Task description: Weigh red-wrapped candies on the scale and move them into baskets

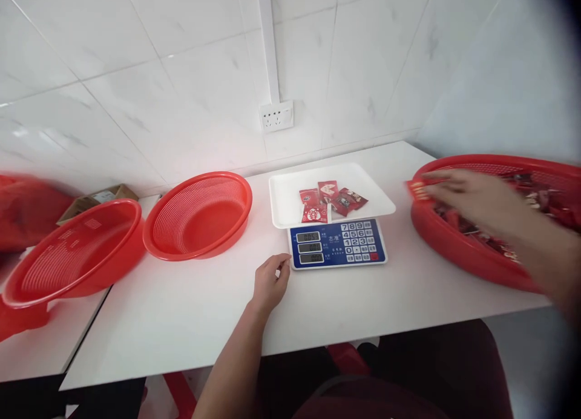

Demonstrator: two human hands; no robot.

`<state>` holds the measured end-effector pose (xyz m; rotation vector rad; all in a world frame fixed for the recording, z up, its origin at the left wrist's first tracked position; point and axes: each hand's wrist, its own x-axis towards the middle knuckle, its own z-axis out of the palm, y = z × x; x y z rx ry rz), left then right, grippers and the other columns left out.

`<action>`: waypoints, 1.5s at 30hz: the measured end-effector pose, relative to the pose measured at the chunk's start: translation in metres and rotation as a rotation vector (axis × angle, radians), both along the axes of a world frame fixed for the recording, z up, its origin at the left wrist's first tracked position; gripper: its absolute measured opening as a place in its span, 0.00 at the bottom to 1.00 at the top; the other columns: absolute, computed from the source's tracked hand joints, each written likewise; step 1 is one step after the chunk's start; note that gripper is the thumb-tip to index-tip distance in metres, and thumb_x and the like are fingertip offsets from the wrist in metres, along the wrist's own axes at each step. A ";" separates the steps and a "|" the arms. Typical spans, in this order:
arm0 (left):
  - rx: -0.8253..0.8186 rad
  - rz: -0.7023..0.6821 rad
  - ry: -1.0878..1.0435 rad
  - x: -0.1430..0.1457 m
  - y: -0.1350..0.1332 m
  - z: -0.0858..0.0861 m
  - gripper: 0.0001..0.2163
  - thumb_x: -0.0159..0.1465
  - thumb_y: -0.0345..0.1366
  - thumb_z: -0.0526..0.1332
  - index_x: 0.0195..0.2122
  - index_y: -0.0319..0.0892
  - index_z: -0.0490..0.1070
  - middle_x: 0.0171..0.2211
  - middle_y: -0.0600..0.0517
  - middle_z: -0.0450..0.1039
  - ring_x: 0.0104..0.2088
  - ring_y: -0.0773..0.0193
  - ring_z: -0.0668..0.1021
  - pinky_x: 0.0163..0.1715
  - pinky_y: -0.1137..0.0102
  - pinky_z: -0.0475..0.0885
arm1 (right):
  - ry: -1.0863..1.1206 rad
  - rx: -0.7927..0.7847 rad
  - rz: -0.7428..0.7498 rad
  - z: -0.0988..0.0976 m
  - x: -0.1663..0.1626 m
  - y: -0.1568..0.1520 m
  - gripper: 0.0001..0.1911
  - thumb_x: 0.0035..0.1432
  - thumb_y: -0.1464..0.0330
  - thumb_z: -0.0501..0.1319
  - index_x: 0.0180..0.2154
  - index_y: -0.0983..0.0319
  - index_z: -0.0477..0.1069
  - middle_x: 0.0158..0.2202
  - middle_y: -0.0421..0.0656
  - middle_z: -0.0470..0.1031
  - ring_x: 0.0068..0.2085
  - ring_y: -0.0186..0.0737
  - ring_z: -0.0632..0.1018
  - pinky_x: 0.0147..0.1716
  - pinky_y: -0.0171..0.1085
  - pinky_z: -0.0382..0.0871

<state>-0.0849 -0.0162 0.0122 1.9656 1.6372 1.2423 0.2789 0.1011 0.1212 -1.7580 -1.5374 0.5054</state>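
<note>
At the right, over the near-left part of a big red basket, the right hand pinches a small red packet between thumb and fingers; hand and packet are both blurred. More packets, red and dark, lie heaped in that basket beneath and beyond the wrist. The held packet is at the fingertips, above the basket's left rim, on the side facing the scale.

Left of it, the scale stands on the white surface, its white tray carrying a small cluster of wrapped packets, some overlapping. This cluster lies between the two hands, farther back than the left hand. That hand is curled closed beside the scale's left front corner, fingertips next to its edge; whether they touch, I cannot tell.

Farther left sit a round red basket and, beside it, another red basket, with a cardboard box behind.
</note>
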 end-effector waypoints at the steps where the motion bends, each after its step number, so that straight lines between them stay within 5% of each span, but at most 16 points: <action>1: -0.001 0.010 -0.007 -0.001 0.000 0.000 0.09 0.63 0.33 0.53 0.39 0.42 0.72 0.31 0.51 0.76 0.29 0.68 0.75 0.23 0.76 0.70 | 0.084 -0.084 0.049 0.001 -0.024 0.003 0.16 0.57 0.67 0.61 0.48 0.59 0.73 0.29 0.41 0.77 0.26 0.34 0.75 0.30 0.36 0.70; 5: 0.000 0.051 -0.046 -0.003 0.001 -0.001 0.09 0.63 0.34 0.53 0.39 0.42 0.72 0.31 0.51 0.77 0.29 0.68 0.76 0.23 0.76 0.70 | 0.070 -0.084 0.199 -0.004 -0.082 0.010 0.18 0.57 0.68 0.59 0.50 0.61 0.71 0.36 0.43 0.78 0.28 0.34 0.76 0.30 0.36 0.71; 8: 0.006 0.070 -0.063 -0.004 0.002 -0.001 0.09 0.63 0.34 0.53 0.38 0.42 0.72 0.31 0.50 0.77 0.29 0.67 0.77 0.21 0.76 0.70 | -0.033 0.057 0.170 -0.009 -0.081 0.002 0.17 0.57 0.65 0.58 0.49 0.58 0.72 0.46 0.44 0.76 0.31 0.35 0.77 0.37 0.38 0.70; 11: 0.009 0.070 -0.066 -0.003 0.002 -0.001 0.09 0.63 0.34 0.53 0.39 0.42 0.72 0.32 0.50 0.77 0.29 0.68 0.77 0.21 0.76 0.70 | 0.007 0.128 0.092 -0.022 -0.068 -0.020 0.16 0.57 0.62 0.56 0.46 0.60 0.72 0.41 0.45 0.77 0.31 0.36 0.76 0.38 0.37 0.69; 21: 0.026 0.043 -0.019 0.002 0.000 -0.001 0.09 0.63 0.34 0.53 0.39 0.42 0.73 0.30 0.51 0.76 0.28 0.68 0.77 0.23 0.75 0.71 | 0.294 -0.030 0.106 -0.127 -0.067 -0.095 0.18 0.51 0.52 0.57 0.36 0.59 0.71 0.21 0.39 0.69 0.23 0.37 0.71 0.25 0.37 0.69; 34: -0.038 0.102 -0.025 0.001 0.006 -0.006 0.09 0.63 0.35 0.54 0.38 0.42 0.73 0.30 0.51 0.77 0.29 0.67 0.78 0.23 0.75 0.71 | 0.451 -0.010 0.108 -0.127 -0.065 -0.097 0.19 0.54 0.49 0.56 0.25 0.56 0.66 0.19 0.39 0.63 0.22 0.38 0.66 0.22 0.39 0.63; 38: 0.087 0.141 0.043 0.003 0.004 -0.004 0.09 0.64 0.35 0.53 0.39 0.42 0.72 0.31 0.50 0.76 0.31 0.66 0.77 0.30 0.71 0.74 | 0.432 -0.016 0.118 -0.127 -0.063 -0.097 0.18 0.54 0.50 0.55 0.25 0.57 0.65 0.19 0.39 0.63 0.22 0.38 0.67 0.23 0.38 0.64; 42: 0.260 0.118 0.169 0.015 0.007 0.014 0.11 0.65 0.36 0.55 0.46 0.41 0.70 0.40 0.45 0.74 0.43 0.59 0.76 0.43 0.63 0.73 | 0.407 -0.015 0.142 -0.130 -0.062 -0.095 0.18 0.54 0.51 0.55 0.25 0.57 0.66 0.18 0.38 0.64 0.22 0.36 0.67 0.23 0.36 0.64; 45: 0.201 0.021 0.244 0.030 0.029 0.038 0.18 0.64 0.41 0.57 0.54 0.41 0.64 0.51 0.42 0.70 0.55 0.54 0.69 0.52 0.57 0.69 | 0.408 -0.010 0.171 -0.128 -0.062 -0.094 0.19 0.53 0.50 0.55 0.24 0.58 0.66 0.18 0.38 0.64 0.22 0.36 0.68 0.22 0.36 0.65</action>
